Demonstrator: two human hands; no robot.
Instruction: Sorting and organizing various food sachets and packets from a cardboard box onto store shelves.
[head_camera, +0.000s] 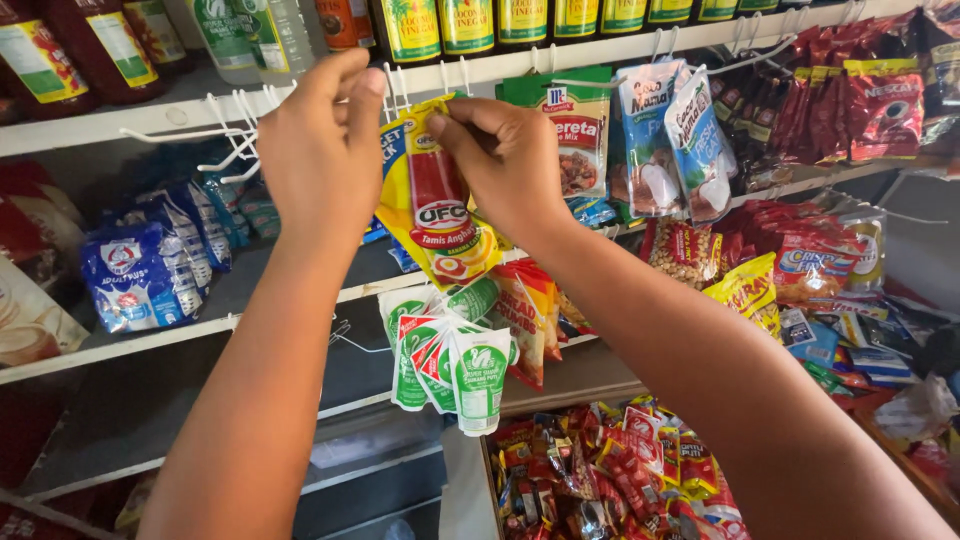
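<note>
Head view: both arms raised to the shelf hooks (235, 125). Left hand (320, 150) up at a white hook, fingers pressed together, thumb and forefinger pinched on its tip. Right hand (505, 160) pinching the top edge of a yellow sauce pouch (435, 215), hanging between both hands. Green-white sachets (450, 365) dangling just below. Blue packs (150, 265) left, snack bin (600, 475) lower right.

Bottles (470, 25) on white shelf (90, 125)
</note>
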